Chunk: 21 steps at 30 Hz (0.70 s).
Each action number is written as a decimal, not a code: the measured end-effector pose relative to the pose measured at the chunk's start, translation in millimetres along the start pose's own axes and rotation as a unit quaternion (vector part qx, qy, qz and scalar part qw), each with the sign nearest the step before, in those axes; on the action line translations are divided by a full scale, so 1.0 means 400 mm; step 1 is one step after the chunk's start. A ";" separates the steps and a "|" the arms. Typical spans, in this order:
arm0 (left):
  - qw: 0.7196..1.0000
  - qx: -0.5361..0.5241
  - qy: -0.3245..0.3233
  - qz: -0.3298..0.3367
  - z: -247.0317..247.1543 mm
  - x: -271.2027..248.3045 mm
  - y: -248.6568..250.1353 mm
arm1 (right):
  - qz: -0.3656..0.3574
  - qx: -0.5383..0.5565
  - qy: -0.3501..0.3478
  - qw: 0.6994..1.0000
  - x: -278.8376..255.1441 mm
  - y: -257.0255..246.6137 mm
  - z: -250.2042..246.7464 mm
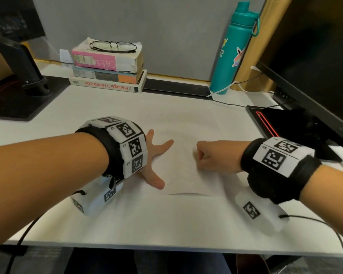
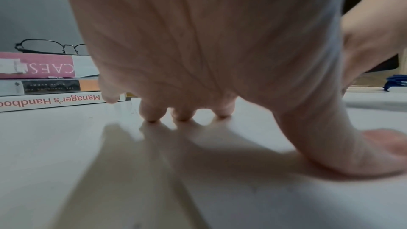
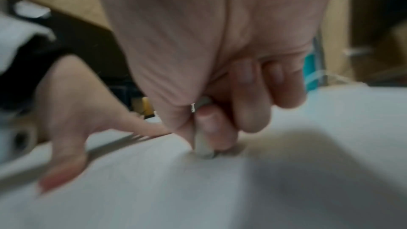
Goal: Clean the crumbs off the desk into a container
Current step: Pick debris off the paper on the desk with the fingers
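A white sheet of paper point(image 1: 188, 175) lies on the white desk point(image 1: 147, 220), its near edge slightly lifted. My left hand point(image 1: 155, 153) presses flat on the sheet's left side, fingers spread; in the left wrist view the fingertips point(image 2: 152, 116) touch the surface. My right hand point(image 1: 206, 157) is curled into a fist on the sheet. In the right wrist view it pinches a small whitish block, like an eraser point(image 3: 203, 145), whose end is pressed to the paper point(image 3: 176, 189). A few dark specks point(image 1: 162, 114) lie beyond the hands.
A stack of books point(image 1: 109, 76) topped with glasses point(image 1: 113, 46) stands at the back. A teal bottle point(image 1: 234, 52) stands back right beside cables point(image 1: 236, 104). A dark monitor point(image 1: 315, 66) and black pad point(image 1: 269, 123) fill the right; a monitor stand point(image 1: 18, 76) the left.
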State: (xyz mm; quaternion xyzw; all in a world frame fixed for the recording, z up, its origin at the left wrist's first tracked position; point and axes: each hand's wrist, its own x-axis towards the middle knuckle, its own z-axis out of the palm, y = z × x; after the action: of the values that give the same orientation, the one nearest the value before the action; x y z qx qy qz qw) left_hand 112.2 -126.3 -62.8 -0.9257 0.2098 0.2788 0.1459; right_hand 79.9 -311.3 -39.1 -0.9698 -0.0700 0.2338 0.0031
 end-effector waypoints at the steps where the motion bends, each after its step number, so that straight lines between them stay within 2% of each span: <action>1: 1.000 -0.001 0.001 0.003 -0.002 0.000 -0.004 | 0.003 0.004 -0.006 1.000 0.003 0.004 -0.002; 4: 1.000 -0.010 -0.008 0.006 -0.002 -0.007 0.000 | 0.066 -0.036 -0.018 0.997 0.003 0.034 -0.035; 6: 1.000 -0.010 -0.010 0.006 -0.007 -0.009 0.003 | 0.087 -0.010 -0.017 0.996 0.013 0.049 -0.055; 8: 1.000 -0.008 -0.013 0.006 -0.009 -0.011 0.002 | 0.059 0.135 -0.007 0.989 0.033 0.049 -0.056; 10: 1.000 0.019 -0.016 -0.001 -0.016 -0.005 0.005 | 0.035 0.290 0.018 0.956 0.052 0.048 -0.044; 12: 0.997 0.076 0.025 0.004 -0.029 0.004 0.034 | 0.036 0.370 0.019 0.928 0.070 0.051 -0.027; 13: 0.993 0.097 0.060 0.025 -0.030 0.020 0.058 | 0.037 0.379 0.014 0.924 0.078 0.052 -0.020; 15: 0.984 0.062 0.126 0.110 -0.013 0.057 0.131 | 0.038 0.402 0.006 0.915 0.089 0.059 -0.012; 17: 0.973 0.032 0.127 0.190 0.011 0.071 0.223 | 0.038 0.437 0.002 0.899 0.096 0.072 -0.011; 18: 0.973 0.020 0.109 0.202 0.017 0.061 0.260 | 0.038 0.445 -0.001 0.895 0.097 0.075 -0.012; 20: 0.982 -0.026 0.073 0.171 0.022 0.050 0.270 | 0.033 0.448 -0.010 0.893 0.100 0.078 -0.012; 21: 0.984 -0.068 0.075 0.146 0.018 0.051 0.252 | 0.029 0.448 -0.011 0.894 0.100 0.077 -0.011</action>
State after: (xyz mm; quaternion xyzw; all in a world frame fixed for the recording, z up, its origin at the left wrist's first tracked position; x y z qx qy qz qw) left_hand 77.3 -217.4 -95.8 -0.9112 0.3333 0.2408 0.0241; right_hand 121.3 -336.0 -54.4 -0.8646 0.0705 0.2511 0.4294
